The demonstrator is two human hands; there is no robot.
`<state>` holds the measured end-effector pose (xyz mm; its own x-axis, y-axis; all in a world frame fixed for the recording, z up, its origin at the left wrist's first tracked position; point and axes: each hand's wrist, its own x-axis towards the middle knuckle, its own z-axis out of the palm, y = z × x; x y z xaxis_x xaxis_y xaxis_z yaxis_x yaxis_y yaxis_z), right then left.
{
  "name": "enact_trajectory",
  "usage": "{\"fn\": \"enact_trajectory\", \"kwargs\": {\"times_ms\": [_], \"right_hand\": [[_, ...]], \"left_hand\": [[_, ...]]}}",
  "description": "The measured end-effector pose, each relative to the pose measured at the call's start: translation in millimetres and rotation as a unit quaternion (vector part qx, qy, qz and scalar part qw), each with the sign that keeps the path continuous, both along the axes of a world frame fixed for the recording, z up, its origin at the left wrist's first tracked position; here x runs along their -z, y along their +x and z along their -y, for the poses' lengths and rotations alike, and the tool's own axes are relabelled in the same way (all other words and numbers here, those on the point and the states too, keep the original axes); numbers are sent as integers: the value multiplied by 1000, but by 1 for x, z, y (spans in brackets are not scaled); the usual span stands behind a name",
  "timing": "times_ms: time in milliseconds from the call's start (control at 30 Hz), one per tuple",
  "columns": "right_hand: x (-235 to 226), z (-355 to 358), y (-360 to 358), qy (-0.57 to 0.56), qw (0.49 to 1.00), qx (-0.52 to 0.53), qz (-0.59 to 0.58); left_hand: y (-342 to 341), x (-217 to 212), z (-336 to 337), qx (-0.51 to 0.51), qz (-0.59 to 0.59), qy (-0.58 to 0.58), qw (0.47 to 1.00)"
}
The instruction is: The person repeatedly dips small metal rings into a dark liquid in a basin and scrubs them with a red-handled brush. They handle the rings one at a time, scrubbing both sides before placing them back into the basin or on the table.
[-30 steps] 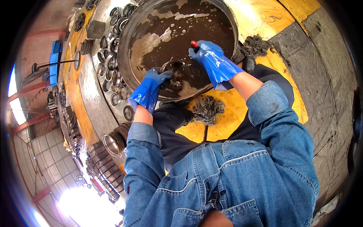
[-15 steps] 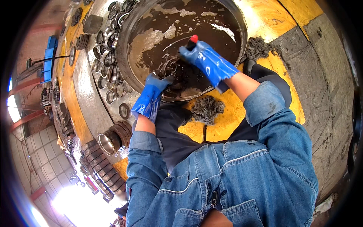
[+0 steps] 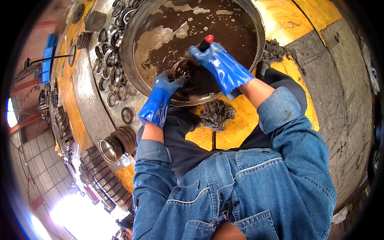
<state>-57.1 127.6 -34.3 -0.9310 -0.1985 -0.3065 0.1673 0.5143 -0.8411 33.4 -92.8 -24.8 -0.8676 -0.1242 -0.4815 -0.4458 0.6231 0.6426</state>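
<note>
Both my hands wear blue rubber gloves over a big round metal basin (image 3: pixel 132 48) of dark, foamy liquid. My left hand (image 3: pixel 162 94) grips a dirty metal ring part (image 3: pixel 184 78) at the basin's near rim. My right hand (image 3: pixel 216 64) is closed around a brush with a red-tipped handle (image 3: pixel 208 39), its bristles pressed on the ring part. The lower part of the ring is hidden by grime and liquid.
Several metal rings and bearings (image 3: pixel 110 68) lie on a steel sheet left of the basin. A stack of ribbed metal rings (image 3: pixel 118 144) sits lower left. A grey wad of fibre waste (image 3: pixel 216 114) lies on the yellow floor by my knees; another wad (image 3: pixel 274 50) lies right of the basin.
My right hand with the brush has shifted slightly left and up over the ring part. My left hand stays on the part at the basin rim.
</note>
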Motion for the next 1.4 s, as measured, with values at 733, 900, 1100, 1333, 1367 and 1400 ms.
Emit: {"fn": "enact_trajectory", "kwargs": {"times_ms": [733,900,1100,1333,1367,1400], "right_hand": [[3,15,83,-56,910,-287,-295],[-13,-10,64,61,908,-375,-176],[-84,-8,68,-126,972,-58,191],[-56,12,44,82,958,-199,187],[-60,15,44,132,956,-233,121],[-55,26,44,202,937,-272,82]], "left_hand": [[24,-62,-9,-106,7,88,990],[32,-57,-16,-100,-81,177,976],[5,10,7,-93,2,114,989],[-5,-24,-12,10,25,-143,989],[-4,-26,-13,7,31,-149,988],[-2,-29,-12,5,38,-157,987]]}}
